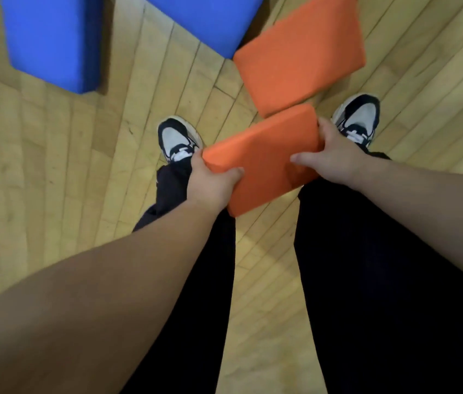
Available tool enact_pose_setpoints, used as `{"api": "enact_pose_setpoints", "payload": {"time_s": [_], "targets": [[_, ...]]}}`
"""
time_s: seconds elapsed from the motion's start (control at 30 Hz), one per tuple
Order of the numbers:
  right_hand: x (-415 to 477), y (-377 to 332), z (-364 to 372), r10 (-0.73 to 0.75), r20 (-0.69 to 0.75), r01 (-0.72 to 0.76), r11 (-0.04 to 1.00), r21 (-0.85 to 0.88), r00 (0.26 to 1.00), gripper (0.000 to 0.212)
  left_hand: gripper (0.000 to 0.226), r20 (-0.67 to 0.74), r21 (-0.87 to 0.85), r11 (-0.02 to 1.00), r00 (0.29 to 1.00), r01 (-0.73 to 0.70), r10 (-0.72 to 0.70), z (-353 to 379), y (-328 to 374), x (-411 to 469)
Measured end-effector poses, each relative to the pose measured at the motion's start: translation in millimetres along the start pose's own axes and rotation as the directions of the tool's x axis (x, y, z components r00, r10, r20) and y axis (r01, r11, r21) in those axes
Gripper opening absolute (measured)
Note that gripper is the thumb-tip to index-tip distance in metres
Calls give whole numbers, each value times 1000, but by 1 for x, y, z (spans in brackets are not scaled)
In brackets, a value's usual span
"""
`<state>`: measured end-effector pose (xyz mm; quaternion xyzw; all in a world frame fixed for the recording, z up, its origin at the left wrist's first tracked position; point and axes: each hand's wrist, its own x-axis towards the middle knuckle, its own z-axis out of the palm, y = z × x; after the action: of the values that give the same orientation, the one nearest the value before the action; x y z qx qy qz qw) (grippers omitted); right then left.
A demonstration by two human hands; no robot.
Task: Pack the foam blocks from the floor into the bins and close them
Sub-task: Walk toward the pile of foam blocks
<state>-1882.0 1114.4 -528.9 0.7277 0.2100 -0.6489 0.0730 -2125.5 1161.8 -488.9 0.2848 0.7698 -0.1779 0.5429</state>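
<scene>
Orange block (264, 157) is up off the floor (54, 166), held roughly flat between both hands above the gap between the person's shoes (177, 137). The left hand (213, 180) grips its near-left corner, thumb curled over the top face, fingers hidden beneath. The right hand (335, 155) grips the right edge the same way, thumb on top and fingers wrapped round the side. Holding opposite sides probably keeps the wide, light slab level and stops it swinging as it is carried. A second orange block (301, 52) lies on the floor just ahead, its near corner close to the held one's far edge. A left blue block (51, 41) and a far blue block (210, 18) lie beyond, well apart from the hands. These three have yet to be picked up. No bin is in view, so where this block goes cannot be told. I judge the step in hand to be lifting and carrying, with most of the packing left
</scene>
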Motion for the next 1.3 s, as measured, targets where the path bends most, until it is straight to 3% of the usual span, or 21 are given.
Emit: {"api": "enact_pose_setpoints", "payload": {"time_s": [0.13, 0.2, 0.4, 0.47, 0.57, 0.73, 0.97, 1.1, 1.2, 1.3], "targets": [[-36, -23, -26, -40, 14, 38, 993, 111, 999, 92, 106, -35, -4, 993, 992, -121, 121, -41, 30, -47], [-34, -36, -39, -47, -25, 49, 993, 106, 999, 93, 104, -66, 6, 978, 976, -209, 209, -57, 53, -52], [42, -61, -82, -41, -413, 86, 992, 92, 910, 108, 93, -104, 127, 920, 917, -371, 384, -60, 111, -17], [80, -63, -93, -16, -469, 65, 994, 88, 883, 113, 94, -131, 111, 906, 897, -409, 422, -58, 118, 5], [122, -64, -102, 40, -396, 3, 994, 109, 918, 119, 90, -141, 96, 901, 890, -424, 434, -64, 114, 26], [133, -47, -111, -30, -292, 35, 999, 13, 956, 116, 85, -155, 98, 900, 886, -426, 436, -65, 101, 26], [76, -50, -110, -147, -208, 148, 989, -14, 967, 105, 90, -189, 167, 909, 893, -381, 409, -82, 108, 4], [1, -56, -85, -159, -289, 146, 987, -66, 944, 97, 95, -155, 244, 913, 917, -326, 368, -82, 121, -40], [-90, -44, -88, -117, -378, 69, 988, -137, 918, 89, 92, -119, 422, 845, 904, -328, 411, -76, 146, -112], [-200, -14, -118, -64, -479, 68, 998, -10, 875, 87, 92, -34, 603, 700, 864, -383, 502, -68, 178, -204]]}}
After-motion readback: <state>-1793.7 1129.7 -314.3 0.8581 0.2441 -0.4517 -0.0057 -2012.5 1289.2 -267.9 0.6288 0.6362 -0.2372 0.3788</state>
